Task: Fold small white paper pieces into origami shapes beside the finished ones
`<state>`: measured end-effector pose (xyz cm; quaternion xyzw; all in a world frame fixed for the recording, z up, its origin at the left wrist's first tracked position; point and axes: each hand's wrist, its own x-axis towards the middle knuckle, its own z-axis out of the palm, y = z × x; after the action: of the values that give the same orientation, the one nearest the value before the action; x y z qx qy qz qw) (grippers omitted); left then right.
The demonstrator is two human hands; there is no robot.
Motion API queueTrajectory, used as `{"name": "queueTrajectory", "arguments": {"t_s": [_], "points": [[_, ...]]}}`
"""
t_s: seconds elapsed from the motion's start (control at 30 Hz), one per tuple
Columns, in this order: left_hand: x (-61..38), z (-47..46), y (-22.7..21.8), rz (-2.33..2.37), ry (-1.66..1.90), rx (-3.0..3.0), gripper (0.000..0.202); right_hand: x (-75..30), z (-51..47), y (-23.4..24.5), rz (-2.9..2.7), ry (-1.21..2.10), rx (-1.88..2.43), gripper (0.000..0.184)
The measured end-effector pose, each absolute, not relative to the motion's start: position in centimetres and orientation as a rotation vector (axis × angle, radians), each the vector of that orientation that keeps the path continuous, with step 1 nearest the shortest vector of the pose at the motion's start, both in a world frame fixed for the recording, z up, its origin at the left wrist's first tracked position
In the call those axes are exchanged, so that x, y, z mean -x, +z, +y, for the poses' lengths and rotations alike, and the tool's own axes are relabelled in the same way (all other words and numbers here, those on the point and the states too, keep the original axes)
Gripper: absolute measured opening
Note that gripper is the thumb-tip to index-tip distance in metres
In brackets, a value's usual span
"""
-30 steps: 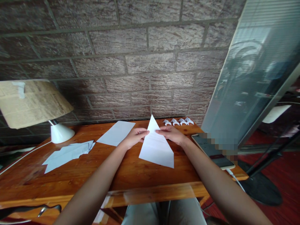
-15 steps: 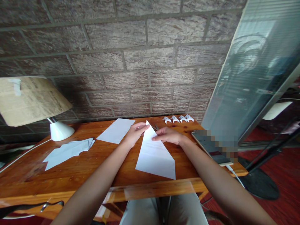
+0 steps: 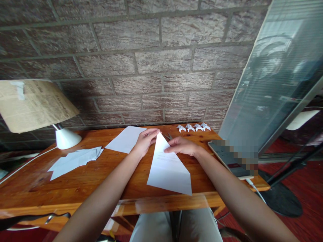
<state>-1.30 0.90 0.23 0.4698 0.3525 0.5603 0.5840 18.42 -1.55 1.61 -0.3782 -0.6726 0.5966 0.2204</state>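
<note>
The left hand (image 3: 145,141) pinches the tip and the right hand (image 3: 183,146) the slanting edge of a white sheet (image 3: 168,169) over the table (image 3: 83,186), folding seemingly begun but its base left broad, four finished-looking shapes (image 3: 190,128) behind.

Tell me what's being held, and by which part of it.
Paper: the left hand pinches its pointed far tip; the right hand holds its right edge, slightly nearer the person.

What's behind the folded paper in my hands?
Past the folded paper, what look like scissor blades show on the wooden desk. Their other end and whatever's directly beneath the paper are covered.
</note>
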Motion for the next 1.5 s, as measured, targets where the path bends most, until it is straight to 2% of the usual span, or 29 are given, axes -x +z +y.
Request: {"name": "queueTrajectory", "arguments": {"t_s": [0.3, 0.53, 0.73, 0.93, 1.1, 1.2, 1.5], "points": [[1.9, 1.3, 0.3, 0.782, 1.312, -1.003, 0.032, -18.3, -1.6, 1.6, -1.896, 1.671, 1.03, 0.037], [4.3, 2.9, 0.7, 0.897, 1.521, -0.82, 0.029, -18.3, -1.5, 1.6, -1.904, 1.669, 1.044, 0.039], [4.7, 3.2, 0.5, 1.035, 1.627, -1.011, 0.045, -18.4, -1.5, 1.5, -1.912, 1.685, 1.034, 0.041], [3.3, 2.1, 0.7, 0.963, 1.373, -1.225, 0.052, -18.4, -1.4, 1.5, -1.881, 1.658, 1.055, 0.04], [2.4, 1.3, 0.4, 0.841, 1.122, -1.326, 0.048, -18.3, -1.2, 1.1, -1.834, 1.687, 1.037, 0.038], [2.0, 1.3, 0.2, 0.856, 1.172, -1.301, 0.044, -18.2, -1.1, 0.9, -1.82, 1.687, 1.034, 0.039], [2.6, 1.7, 0.3, 0.882, 1.276, -1.123, 0.047, -17.9, -1.3, 1.0, -1.693, 1.597, 1.012, 0.047]]}}
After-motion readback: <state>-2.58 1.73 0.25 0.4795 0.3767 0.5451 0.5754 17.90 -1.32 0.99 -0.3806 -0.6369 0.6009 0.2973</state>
